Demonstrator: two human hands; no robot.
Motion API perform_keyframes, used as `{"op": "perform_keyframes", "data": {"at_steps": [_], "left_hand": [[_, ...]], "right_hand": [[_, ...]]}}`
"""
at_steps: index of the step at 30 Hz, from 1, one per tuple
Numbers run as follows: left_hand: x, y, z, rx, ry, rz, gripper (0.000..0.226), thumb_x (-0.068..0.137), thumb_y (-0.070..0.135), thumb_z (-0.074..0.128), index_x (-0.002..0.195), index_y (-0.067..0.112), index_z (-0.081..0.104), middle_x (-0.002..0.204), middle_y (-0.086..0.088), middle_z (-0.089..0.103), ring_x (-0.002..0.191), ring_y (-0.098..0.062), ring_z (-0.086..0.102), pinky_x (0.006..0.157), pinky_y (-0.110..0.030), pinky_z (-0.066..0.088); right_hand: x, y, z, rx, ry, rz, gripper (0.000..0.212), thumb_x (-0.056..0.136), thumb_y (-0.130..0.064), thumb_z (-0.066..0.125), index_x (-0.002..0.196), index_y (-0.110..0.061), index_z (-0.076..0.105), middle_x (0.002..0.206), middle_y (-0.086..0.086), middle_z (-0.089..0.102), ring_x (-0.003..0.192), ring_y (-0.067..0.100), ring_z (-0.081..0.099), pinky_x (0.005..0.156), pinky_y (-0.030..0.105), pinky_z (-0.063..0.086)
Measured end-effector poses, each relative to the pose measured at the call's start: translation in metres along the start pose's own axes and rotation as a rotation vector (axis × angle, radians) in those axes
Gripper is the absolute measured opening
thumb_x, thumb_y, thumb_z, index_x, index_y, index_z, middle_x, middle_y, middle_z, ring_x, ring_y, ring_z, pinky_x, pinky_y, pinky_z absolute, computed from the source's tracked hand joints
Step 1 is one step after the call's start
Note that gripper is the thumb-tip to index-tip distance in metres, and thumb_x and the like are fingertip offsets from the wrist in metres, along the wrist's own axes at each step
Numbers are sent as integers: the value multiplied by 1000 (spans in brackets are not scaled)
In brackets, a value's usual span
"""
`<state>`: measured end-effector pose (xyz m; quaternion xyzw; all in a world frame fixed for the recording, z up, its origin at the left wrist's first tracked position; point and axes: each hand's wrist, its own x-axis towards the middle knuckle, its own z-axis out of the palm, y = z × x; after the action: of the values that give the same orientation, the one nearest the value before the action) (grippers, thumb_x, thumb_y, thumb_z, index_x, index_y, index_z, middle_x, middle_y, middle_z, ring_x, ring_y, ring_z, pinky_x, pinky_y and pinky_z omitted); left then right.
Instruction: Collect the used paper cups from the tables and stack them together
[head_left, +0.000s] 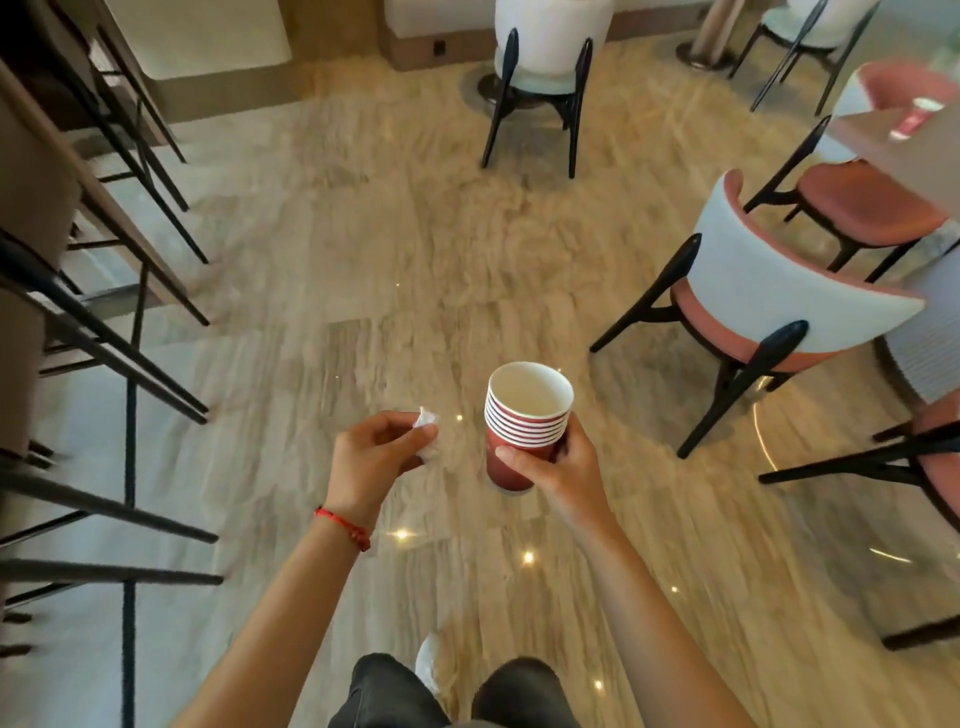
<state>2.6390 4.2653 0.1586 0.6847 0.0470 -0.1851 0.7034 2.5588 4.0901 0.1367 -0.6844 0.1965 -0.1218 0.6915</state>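
My right hand (558, 465) grips a stack of several red paper cups (522, 423) with white insides, held upright above the floor at the centre of the view. My left hand (371, 457) is just left of the stack and pinches a small crumpled white tissue (428, 426) between thumb and fingers. Another red paper cup (917, 118) stands on a table (883, 150) at the far right, blurred.
Pink and white chairs (779, 301) with black legs stand on the right. A white chair (540, 57) is at the back centre. Dark stool or table legs (130, 364) crowd the left side. Glossy beige floor (389, 234) stretches ahead.
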Motion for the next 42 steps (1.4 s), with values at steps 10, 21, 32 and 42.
{"op": "perform_keyframes", "data": {"at_steps": [10, 21, 32, 42], "left_hand": [[130, 61, 32, -28, 0, -32, 7, 78, 3, 70, 76, 10, 69, 63, 1, 71, 61, -7, 67, 54, -14, 51], [291, 120, 106, -44, -7, -27, 6, 79, 2, 67, 78, 8, 68, 64, 2, 72, 62, -8, 68, 56, -15, 52], [467, 179, 155, 10, -91, -19, 6, 78, 5, 70, 77, 10, 69, 65, 1, 72, 64, -9, 69, 56, -17, 53], [631, 237, 199, 99, -219, -61, 5, 77, 4, 71, 79, 8, 69, 64, 3, 72, 63, -8, 68, 56, -17, 52]], "right_hand": [[144, -37, 5, 17, -24, -5, 56, 60, -20, 81, 109, -28, 57, 104, -9, 69, 100, 8, 64, 80, 21, 51], [330, -69, -17, 3, -51, -44, 67, 54, -37, 82, 114, -30, 54, 111, -5, 66, 106, 11, 62, 85, 25, 51], [498, -84, -13, 18, 70, -17, 64, 55, -34, 83, 112, -33, 54, 110, -8, 66, 104, 8, 62, 83, 23, 52], [646, -103, -5, 67, 248, -5, 60, 59, -26, 83, 113, -30, 56, 107, -6, 67, 102, 11, 63, 84, 27, 53]]}}
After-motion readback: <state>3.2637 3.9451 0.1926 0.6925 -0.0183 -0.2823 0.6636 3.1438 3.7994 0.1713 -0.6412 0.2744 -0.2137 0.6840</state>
